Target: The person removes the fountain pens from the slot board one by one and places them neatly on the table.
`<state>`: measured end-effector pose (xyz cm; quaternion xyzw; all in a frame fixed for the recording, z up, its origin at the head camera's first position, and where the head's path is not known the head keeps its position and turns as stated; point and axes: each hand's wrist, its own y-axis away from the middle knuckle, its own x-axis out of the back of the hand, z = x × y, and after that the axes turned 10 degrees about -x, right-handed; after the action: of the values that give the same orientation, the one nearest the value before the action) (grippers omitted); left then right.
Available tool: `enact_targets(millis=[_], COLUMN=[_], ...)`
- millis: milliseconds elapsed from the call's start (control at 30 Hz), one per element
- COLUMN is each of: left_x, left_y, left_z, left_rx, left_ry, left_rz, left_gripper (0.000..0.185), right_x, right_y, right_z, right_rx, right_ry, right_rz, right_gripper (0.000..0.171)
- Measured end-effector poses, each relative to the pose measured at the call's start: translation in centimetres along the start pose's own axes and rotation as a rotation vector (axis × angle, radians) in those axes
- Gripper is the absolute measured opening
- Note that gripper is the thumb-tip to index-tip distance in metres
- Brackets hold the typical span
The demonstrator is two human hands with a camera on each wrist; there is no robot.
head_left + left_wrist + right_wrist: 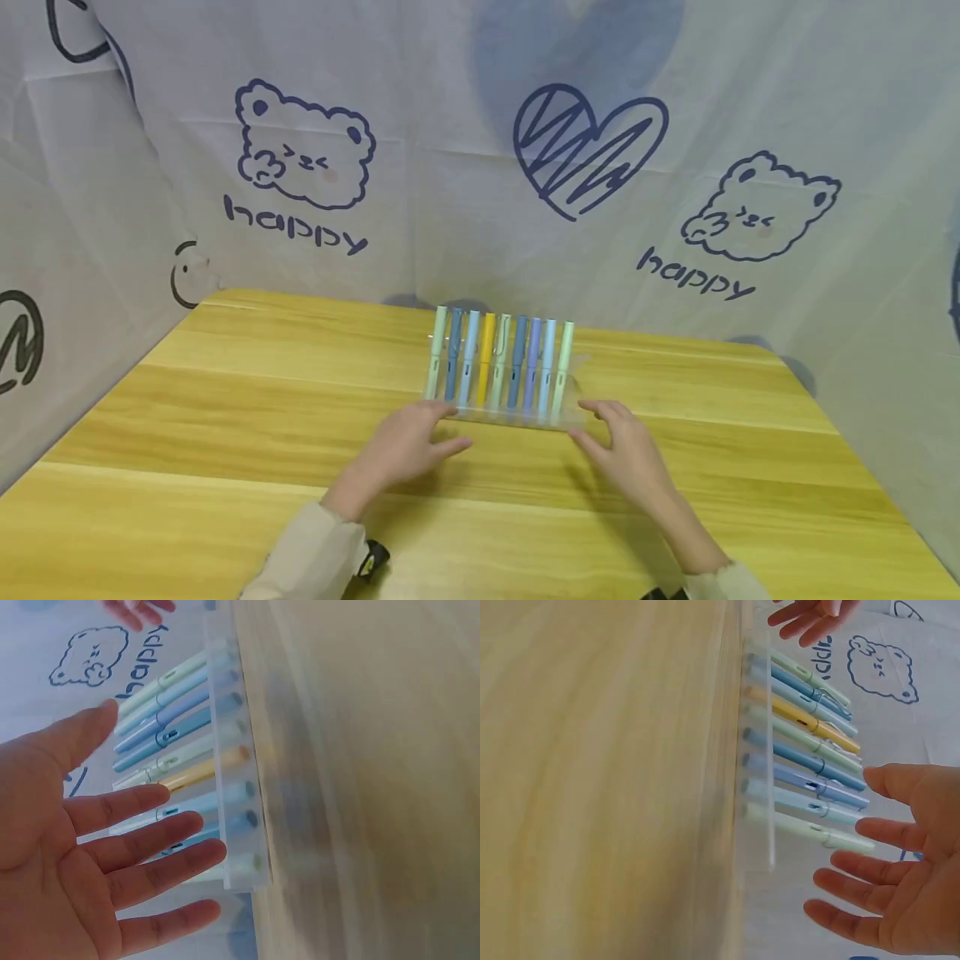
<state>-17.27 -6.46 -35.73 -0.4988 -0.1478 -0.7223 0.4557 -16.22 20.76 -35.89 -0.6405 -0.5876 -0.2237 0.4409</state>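
While the clear pen stand [501, 414] sits toward the far middle of the bench [225, 433], both hands are parked at its near corners with nothing in either one. It holds a row of pens [498, 364] standing upright and leaning back a bit: pale green, blues, one yellow, a purple-ish one, mint on the end.

The left hand [408, 446] is at the stand's left end, fingers spread and straight, so that grip is wide open and has hold of nothing. In the left wrist view the fingers [142, 844] sit just short of the pens; whether the tips touch the stand I honestly can't tell. The right hand [626, 450] mirrors it at the right end, fingers relaxed and apart, also holding nothing. Its wrist view shows a gap between the fingers [859, 866] and the last mint pen.

Loads of bare wood left, right and in front of the stand. Behind it there's only a narrow strip of bench before the cloth backdrop [480, 167] with bears and a heart.

The stand's clear walls are hard to make out, and both wrist views are blurry along the wood. Sleeves [315, 558] are cut off at the bottom edge.
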Motion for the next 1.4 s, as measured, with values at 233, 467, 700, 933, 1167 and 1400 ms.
enact_targets(millis=[233, 467, 700, 933, 1167, 1400], left_x=[0.3, 0.5, 1.2, 1.5, 1.4, 1.3], left_y=[-0.4, -0.8, -0.9, -1.0, -0.9, -0.9], left_z=[-1.1, -2.5, -3.2, -4.0, -4.8, -5.2], left_rx=[0.078, 0.110, 0.152, 0.205, 0.232, 0.296], left_ry=[0.130, 0.307, 0.377, 0.426, 0.426, 0.472], left_rz=[0.019, 0.095, 0.142, 0.163, 0.163, 0.175], left_gripper=[0.036, 0.030, 0.027, 0.025, 0.022, 0.022], right_x=[-0.4, -0.8, -1.3, -1.7, -1.8, -1.9], right_y=[-0.6, -1.3, -2.3, -2.8, -3.1, -3.5], right_z=[0.9, 1.4, 1.6, 1.7, 1.6, 1.7], right_rx=[-0.129, -0.203, -0.274, -0.343, -0.369, -0.391], right_ry=[-0.292, -0.417, -0.545, -0.710, -0.759, -0.767], right_rz=[-0.058, -0.053, -0.037, -0.066, -0.088, -0.084], right_gripper=[0.027, 0.021, 0.018, 0.023, 0.025, 0.025])
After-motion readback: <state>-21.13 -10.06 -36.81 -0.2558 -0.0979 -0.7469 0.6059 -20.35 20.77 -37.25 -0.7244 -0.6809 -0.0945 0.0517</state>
